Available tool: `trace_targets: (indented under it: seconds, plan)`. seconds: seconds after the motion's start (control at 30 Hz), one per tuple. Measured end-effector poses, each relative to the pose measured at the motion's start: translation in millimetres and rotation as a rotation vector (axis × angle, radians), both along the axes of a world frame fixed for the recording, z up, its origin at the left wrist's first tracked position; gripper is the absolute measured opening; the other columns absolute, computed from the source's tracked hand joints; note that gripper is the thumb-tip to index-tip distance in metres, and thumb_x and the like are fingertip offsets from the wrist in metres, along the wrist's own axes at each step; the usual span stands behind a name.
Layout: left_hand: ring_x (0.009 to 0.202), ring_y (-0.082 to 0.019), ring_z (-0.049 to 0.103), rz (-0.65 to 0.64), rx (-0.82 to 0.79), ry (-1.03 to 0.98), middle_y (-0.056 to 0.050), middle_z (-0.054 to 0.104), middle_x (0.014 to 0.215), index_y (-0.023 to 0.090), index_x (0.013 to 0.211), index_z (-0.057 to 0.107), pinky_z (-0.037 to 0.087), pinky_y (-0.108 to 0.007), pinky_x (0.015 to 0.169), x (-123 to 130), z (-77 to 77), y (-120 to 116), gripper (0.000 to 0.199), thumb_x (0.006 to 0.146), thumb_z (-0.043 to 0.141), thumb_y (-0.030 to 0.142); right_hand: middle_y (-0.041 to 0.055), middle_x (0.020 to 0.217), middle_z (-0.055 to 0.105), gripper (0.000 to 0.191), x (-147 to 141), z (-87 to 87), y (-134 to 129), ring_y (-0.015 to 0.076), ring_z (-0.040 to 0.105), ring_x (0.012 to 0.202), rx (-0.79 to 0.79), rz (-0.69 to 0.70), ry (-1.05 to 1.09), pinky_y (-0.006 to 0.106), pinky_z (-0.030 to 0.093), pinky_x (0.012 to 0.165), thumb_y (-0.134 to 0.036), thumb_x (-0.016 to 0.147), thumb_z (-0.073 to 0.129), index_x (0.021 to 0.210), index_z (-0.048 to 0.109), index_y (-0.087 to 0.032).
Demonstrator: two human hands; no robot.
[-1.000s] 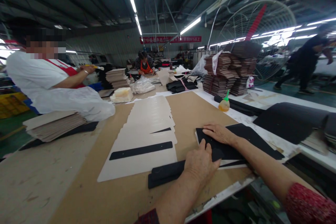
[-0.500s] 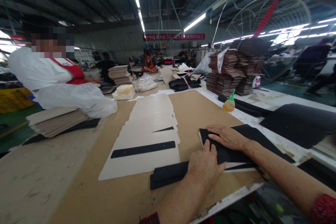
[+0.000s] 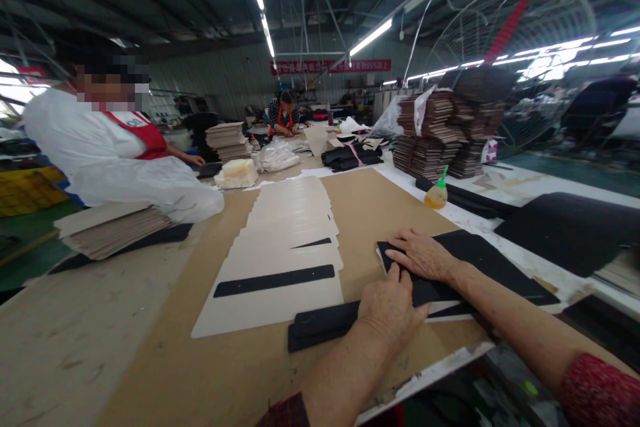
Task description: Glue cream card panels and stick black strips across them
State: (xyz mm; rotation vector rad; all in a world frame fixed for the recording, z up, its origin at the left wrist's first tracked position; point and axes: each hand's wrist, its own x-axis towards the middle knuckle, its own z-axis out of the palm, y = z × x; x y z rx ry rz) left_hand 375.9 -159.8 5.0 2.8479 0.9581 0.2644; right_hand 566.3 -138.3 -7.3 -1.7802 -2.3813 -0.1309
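Observation:
My right hand lies flat on a black sheet that rests over pale board at the right of the table; its fingers point left. Just nearer to me, my left hand presses down on the same black material, fingertips forward and thumb spread to the right. Both hands are open. Narrow black strips lie partly under my left hand. To the left, pale boards overlap in a long fanned row, and a single black strip lies across the nearest one.
A glue bottle with a green nozzle stands beyond my right hand. Tied brown stacks and a large fan are behind it. At left a co-worker in a red apron stands by stacked boards. A yellowish block lies further back.
My right hand has shifted slightly left on the black sheet; my left hand stays nearly in place. The co-worker's hand at left now shows more clearly. The view has shifted a little.

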Motion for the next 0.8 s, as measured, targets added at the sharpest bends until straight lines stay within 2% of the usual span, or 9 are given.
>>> trace_targets:
  seconds: [0.1, 0.17, 0.23, 0.3, 0.4, 0.5, 0.7, 0.8]
  plan:
    - [0.099, -0.028, 0.067, 0.004, -0.006, -0.004, -0.009, 0.054, 0.140, 0.020, 0.132, 0.054, 0.060, -0.042, 0.081, 0, -2.5, 0, 0.060, 0.086, 0.055, 0.059, 0.0108, 0.125, 0.067, 0.038, 5, -1.2, 10, 0.0316, 0.051, 0.121, -0.024, -0.076, 0.121, 0.052, 0.036, 0.103, -0.047, 0.098, 0.041, 0.108, 0.070, -0.026]
    - [0.102, -0.029, 0.067, 0.003, -0.011, -0.003, -0.010, 0.051, 0.145, 0.021, 0.136, 0.052, 0.059, -0.042, 0.083, 0, -4.3, 1, 0.063, 0.087, 0.054, 0.060, 0.0111, 0.132, 0.063, 0.047, 13, -0.3, 18, 0.0311, 0.052, 0.125, -0.017, -0.198, 0.251, 0.051, 0.037, 0.105, -0.051, 0.098, 0.034, 0.122, 0.065, -0.026]
    - [0.105, -0.030, 0.066, 0.009, -0.021, 0.001, -0.010, 0.046, 0.150, 0.021, 0.139, 0.049, 0.058, -0.043, 0.086, 1, -5.9, 2, 0.067, 0.087, 0.052, 0.062, 0.0123, 0.130, 0.065, 0.058, 21, 2.6, 21, 0.0284, 0.055, 0.124, -0.007, -0.300, 0.323, 0.049, 0.040, 0.106, -0.051, 0.101, 0.019, 0.139, 0.053, -0.023]
    - [0.107, -0.030, 0.066, 0.013, -0.028, -0.002, -0.009, 0.045, 0.152, 0.020, 0.141, 0.049, 0.058, -0.044, 0.087, 1, -6.9, 2, 0.069, 0.087, 0.051, 0.063, 0.0119, 0.127, 0.067, 0.064, 26, 6.1, 16, 0.0265, 0.058, 0.123, -0.018, -0.335, 0.350, 0.046, 0.042, 0.107, -0.051, 0.100, 0.012, 0.143, 0.050, -0.022]
    - [0.105, -0.030, 0.066, 0.006, -0.025, -0.014, -0.010, 0.045, 0.151, 0.019, 0.140, 0.049, 0.058, -0.044, 0.086, 0, -7.3, 2, 0.068, 0.087, 0.053, 0.062, 0.0081, 0.130, 0.066, 0.060, 22, 8.6, 0, 0.0257, 0.056, 0.125, -0.067, -0.238, 0.355, 0.041, 0.039, 0.111, -0.057, 0.099, 0.023, 0.128, 0.064, -0.023]
    - [0.103, -0.029, 0.067, -0.003, -0.023, -0.018, -0.010, 0.046, 0.150, 0.019, 0.139, 0.049, 0.059, -0.044, 0.084, -1, -7.8, 2, 0.067, 0.086, 0.054, 0.060, 0.0105, 0.129, 0.066, 0.058, 11, 7.0, -11, 0.0265, 0.055, 0.124, -0.060, -0.098, 0.276, 0.042, 0.038, 0.111, -0.052, 0.100, 0.027, 0.122, 0.068, -0.018]
    - [0.103, -0.029, 0.067, -0.003, -0.009, -0.031, -0.011, 0.046, 0.149, 0.019, 0.138, 0.050, 0.059, -0.042, 0.082, 1, -11.0, 4, 0.068, 0.085, 0.056, 0.061, 0.0115, 0.119, 0.069, 0.044, 5, 7.0, -1, 0.0274, 0.055, 0.113, -0.058, 0.063, -0.020, 0.043, 0.042, 0.100, -0.031, 0.102, 0.031, 0.114, 0.071, -0.019]
    - [0.101, -0.028, 0.067, -0.006, -0.015, -0.024, -0.011, 0.049, 0.146, 0.018, 0.137, 0.051, 0.059, -0.041, 0.081, 2, -9.2, 4, 0.066, 0.086, 0.056, 0.060, 0.0100, 0.109, 0.070, 0.037, 2, 7.8, 3, 0.0277, 0.055, 0.109, -0.054, 0.047, -0.069, 0.043, 0.042, 0.096, -0.031, 0.101, 0.036, 0.110, 0.071, -0.022]
